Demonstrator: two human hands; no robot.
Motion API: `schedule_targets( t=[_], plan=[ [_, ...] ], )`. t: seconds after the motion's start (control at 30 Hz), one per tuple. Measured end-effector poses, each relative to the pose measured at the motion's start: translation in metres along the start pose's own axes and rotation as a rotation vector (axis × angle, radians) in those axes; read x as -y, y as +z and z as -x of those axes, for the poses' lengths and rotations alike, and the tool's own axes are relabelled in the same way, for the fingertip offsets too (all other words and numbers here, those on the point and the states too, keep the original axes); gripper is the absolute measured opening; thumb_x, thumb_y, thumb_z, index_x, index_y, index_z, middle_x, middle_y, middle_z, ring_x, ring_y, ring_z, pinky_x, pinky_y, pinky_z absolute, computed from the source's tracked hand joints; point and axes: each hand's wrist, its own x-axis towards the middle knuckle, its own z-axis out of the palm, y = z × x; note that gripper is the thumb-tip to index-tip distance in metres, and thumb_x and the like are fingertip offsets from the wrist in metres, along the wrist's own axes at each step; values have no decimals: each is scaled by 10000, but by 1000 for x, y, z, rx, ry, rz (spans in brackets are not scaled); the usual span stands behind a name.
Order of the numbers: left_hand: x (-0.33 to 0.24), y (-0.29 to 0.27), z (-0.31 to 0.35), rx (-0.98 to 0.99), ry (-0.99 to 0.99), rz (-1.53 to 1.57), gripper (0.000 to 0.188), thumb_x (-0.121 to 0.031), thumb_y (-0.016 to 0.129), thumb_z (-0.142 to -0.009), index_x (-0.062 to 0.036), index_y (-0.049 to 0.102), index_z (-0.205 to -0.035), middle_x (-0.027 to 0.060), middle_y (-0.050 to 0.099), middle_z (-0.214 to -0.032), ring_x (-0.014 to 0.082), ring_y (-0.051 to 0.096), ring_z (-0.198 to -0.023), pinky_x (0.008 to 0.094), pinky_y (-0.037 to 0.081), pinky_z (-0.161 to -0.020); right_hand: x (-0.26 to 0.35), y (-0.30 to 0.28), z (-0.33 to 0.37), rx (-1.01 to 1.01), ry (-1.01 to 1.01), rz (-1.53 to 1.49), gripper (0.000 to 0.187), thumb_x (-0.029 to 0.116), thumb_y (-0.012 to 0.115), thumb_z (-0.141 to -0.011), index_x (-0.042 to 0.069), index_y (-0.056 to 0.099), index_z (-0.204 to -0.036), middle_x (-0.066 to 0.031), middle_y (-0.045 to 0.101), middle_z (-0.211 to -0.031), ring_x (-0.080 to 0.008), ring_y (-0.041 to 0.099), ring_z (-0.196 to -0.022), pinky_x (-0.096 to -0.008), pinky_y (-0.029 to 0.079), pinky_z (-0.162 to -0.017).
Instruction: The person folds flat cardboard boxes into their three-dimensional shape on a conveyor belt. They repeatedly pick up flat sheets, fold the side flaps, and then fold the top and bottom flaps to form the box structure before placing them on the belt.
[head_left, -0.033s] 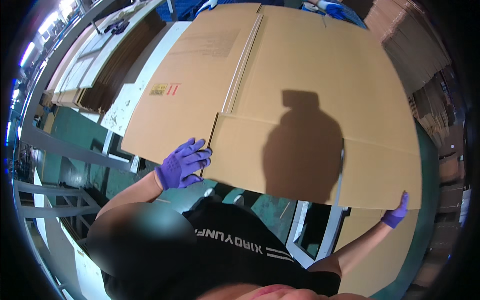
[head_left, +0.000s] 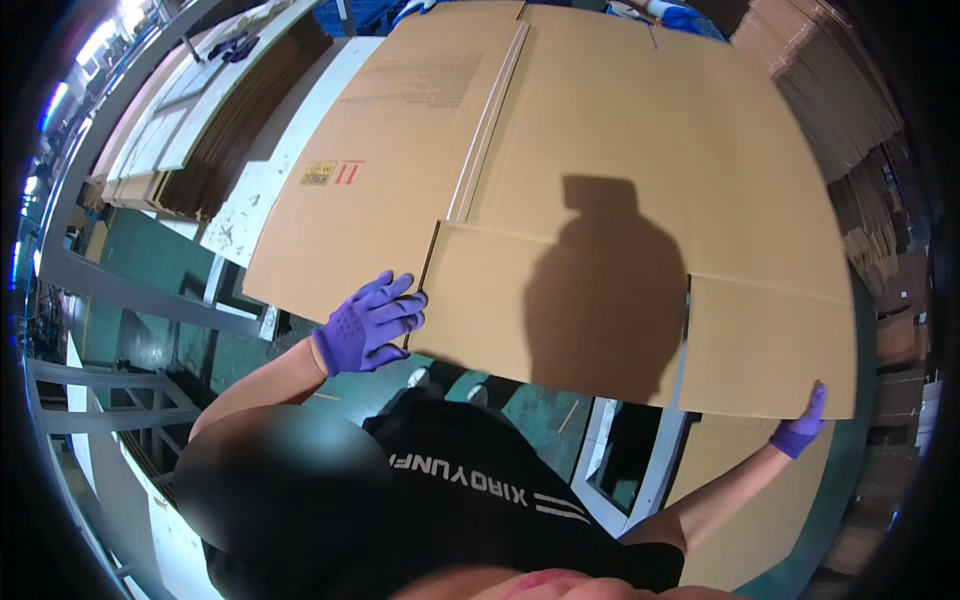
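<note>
A large brown cardboard sheet [head_left: 610, 110], creased and slotted like a flattened box, spreads out before me. My left hand [head_left: 370, 325], in a purple glove, lies on its near edge beside a dark slot, fingers stretched out over the board. At the near right corner my right hand [head_left: 800, 425], gloved the same, grips the edge. Its thumb is up on the top face, while its other fingers are mostly hidden. Two pale parallel lines run along a seam on the sheet, and small yellow and red marks show on its left panel. A dark shadow falls across its middle.
Stacked cardboard [head_left: 250, 110] lies on a pale table at the left. More cardboard piles [head_left: 820, 90] stand at the far right. Below the sheet's near edge is a grey metal frame [head_left: 655, 470]. At the far edge a co-worker's gloved hand [head_left: 415, 9] partly shows.
The sheet's near right corner and my right hand have shifted slightly to the right. My left hand has stayed almost in place, still spread on the board.
</note>
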Motion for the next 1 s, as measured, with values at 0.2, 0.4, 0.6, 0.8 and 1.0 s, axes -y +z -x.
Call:
schedule_targets(
  t=[0.2, 0.4, 0.6, 0.8, 1.0],
  plan=[
    [4, 18, 5, -70, 11, 2, 469, -349, 693, -716, -90, 617, -1099, 81, 540, -1274, 335, 423, -1286, 506, 304, -1090, 101, 182, 177, 195, -543, 632, 458, 205, 607, -898, -1, 490, -1291, -164, 556, -1232, -269, 573, -1070, -413, 471, -938],
    [8, 22, 2, -227, 79, 18, 299, -239, 673, -696, -81, 642, -947, 99, 608, -1148, 330, 508, -1199, 505, 343, -1058, -10, 330, 325, 1339, -1079, 946, 505, 28, 538, -709, -18, 544, -1211, -227, 530, -1242, -389, 491, -1187, -495, 370, -1033],
    [5, 23, 0, -290, 32, 21, 273, -233, 667, -663, -92, 632, -894, 100, 610, -1123, 328, 522, -1178, 499, 362, -1043, -39, 323, 321, 1398, -1040, 954, 482, 101, 498, -774, 30, 518, -1251, -178, 484, -1327, -365, 452, -1231, -486, 349, -1047],
    [8, 9, 2, -259, 15, 158, 310, -261, 684, -696, -100, 624, -953, 81, 613, -1123, 293, 547, -1157, 472, 389, -1023, -27, 330, 315, 1495, -937, 872, 616, 67, 576, -618, 31, 537, -1231, -167, 477, -1340, -371, 409, -1256, -498, 324, -1054],
    [3, 28, -10, -383, -146, 60, 323, -186, 673, -693, -125, 610, -1004, 96, 609, -1113, 270, 591, -1059, 444, 444, -940, -33, 330, 306, 1607, -949, 837, 540, 163, 637, -708, 28, 549, -1223, -179, 492, -1324, -363, 414, -1251, -488, 324, -1054]
  ],
)
